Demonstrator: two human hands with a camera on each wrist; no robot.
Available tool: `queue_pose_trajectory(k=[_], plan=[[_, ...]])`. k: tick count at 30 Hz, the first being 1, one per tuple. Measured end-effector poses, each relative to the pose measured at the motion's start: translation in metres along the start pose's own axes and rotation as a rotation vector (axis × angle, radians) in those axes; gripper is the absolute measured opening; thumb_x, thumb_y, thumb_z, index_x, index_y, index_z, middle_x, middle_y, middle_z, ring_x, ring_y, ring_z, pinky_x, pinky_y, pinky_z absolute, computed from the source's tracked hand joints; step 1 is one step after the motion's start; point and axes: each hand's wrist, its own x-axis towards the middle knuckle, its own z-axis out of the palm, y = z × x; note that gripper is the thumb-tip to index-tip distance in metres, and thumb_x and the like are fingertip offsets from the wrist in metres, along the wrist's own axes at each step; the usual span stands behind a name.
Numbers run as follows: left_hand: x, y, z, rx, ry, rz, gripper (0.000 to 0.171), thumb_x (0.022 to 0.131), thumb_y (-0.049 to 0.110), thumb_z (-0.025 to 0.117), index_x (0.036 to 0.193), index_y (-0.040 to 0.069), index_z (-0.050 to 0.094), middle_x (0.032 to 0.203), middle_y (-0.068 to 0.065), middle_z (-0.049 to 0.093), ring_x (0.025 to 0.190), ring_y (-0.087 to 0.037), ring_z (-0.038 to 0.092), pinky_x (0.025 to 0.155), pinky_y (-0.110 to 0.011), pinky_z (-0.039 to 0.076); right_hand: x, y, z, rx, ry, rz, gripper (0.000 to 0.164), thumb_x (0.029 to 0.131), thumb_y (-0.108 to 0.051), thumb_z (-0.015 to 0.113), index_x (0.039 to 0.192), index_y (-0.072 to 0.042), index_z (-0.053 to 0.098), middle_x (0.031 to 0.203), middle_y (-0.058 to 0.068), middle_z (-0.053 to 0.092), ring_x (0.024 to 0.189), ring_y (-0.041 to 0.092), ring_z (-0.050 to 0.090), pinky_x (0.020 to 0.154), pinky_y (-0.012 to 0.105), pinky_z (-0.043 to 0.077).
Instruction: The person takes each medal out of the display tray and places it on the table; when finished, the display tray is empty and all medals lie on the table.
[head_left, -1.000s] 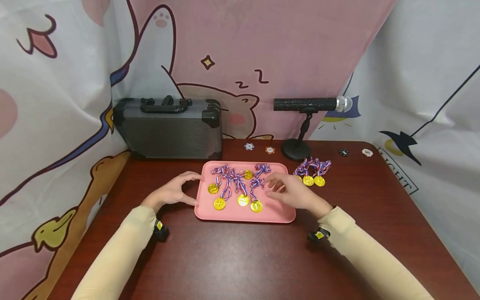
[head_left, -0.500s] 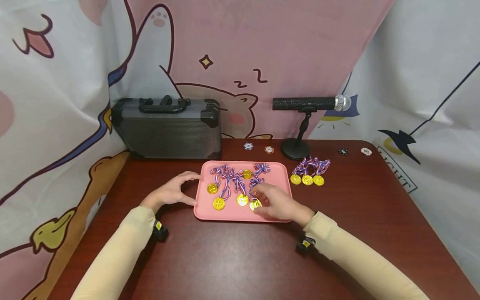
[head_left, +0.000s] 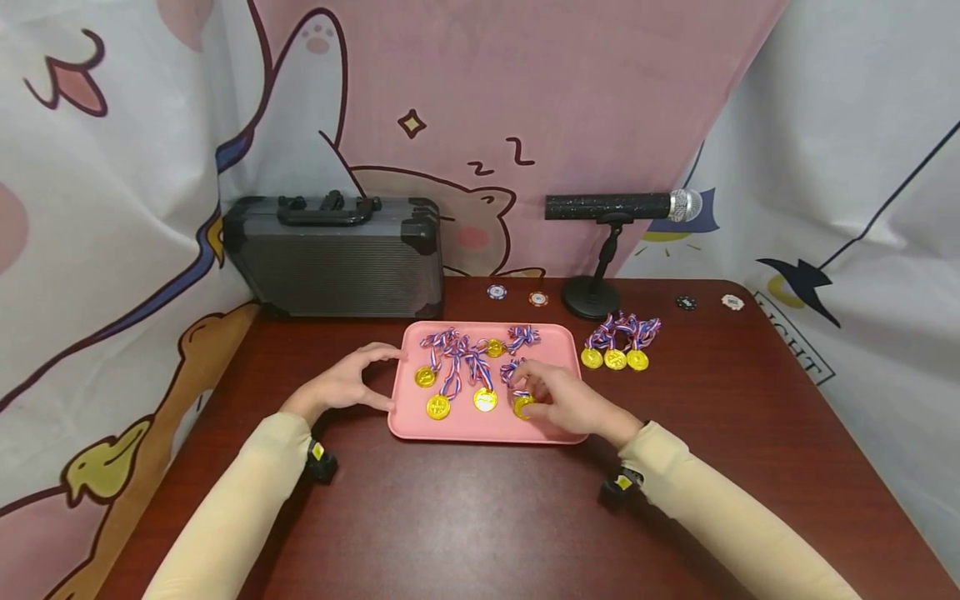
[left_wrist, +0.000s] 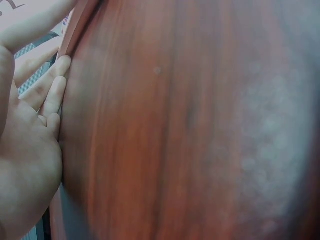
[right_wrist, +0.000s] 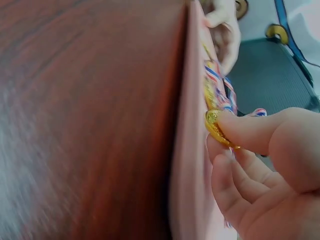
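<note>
On a pink tray (head_left: 465,430) lie several gold medals with red, white and blue ribbons. My right hand (head_left: 570,402) reaches over the tray's right part. Its thumb and fingers pinch a gold medal (right_wrist: 216,132), which stands tilted between them in the right wrist view. That medal's ribbon (head_left: 512,368) trails behind it on the tray. At the tray's left edge is my left hand (head_left: 347,380), thumb and fingers spread apart with the tips at the rim. Left of the pinched medal, another gold medal (head_left: 485,400) lies flat; others lie farther left and behind.
Three more medals (head_left: 616,359) lie on the table right of the tray. A microphone (head_left: 611,207) on a black stand (head_left: 592,298) and a grey case (head_left: 337,275) stand at the back. Poker chips, including a blue-and-white chip (head_left: 497,292), lie along the rear edge.
My right hand has come left and toward the front medal, taken it between thumb and fingers, and shifted it slightly right. My left hand stays at the tray's left rim.
</note>
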Motion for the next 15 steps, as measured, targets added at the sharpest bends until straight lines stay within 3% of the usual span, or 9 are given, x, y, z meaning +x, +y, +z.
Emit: queue_pose_trajectory(k=[8, 15], plan=[[-0.001, 0.000, 0.001, -0.005, -0.006, 0.004, 0.086, 0.070, 0.028, 0.100, 0.146, 0.016, 0.062, 0.152, -0.011, 0.050, 0.141, -0.035, 0.043, 0.119, -0.065, 0.029, -0.011, 0.012, -0.035, 0.112, 0.151, -0.017, 0.038, 0.090, 0.000, 0.081, 0.125, 0.000, 0.067, 0.109, 0.009, 0.072, 0.095, 0.021, 0.069, 0.081, 0.027, 0.059], [-0.001, 0.002, 0.000, -0.008, -0.007, 0.004, 0.085, 0.070, 0.028, 0.100, 0.145, 0.018, 0.062, 0.152, -0.010, 0.050, 0.141, -0.034, 0.042, 0.119, -0.064, 0.030, -0.024, 0.014, -0.085, 0.167, 0.277, 0.098, 0.029, 0.094, -0.001, 0.078, 0.122, -0.003, 0.072, 0.108, 0.015, 0.074, 0.090, 0.031, 0.071, 0.073, 0.028, 0.062]])
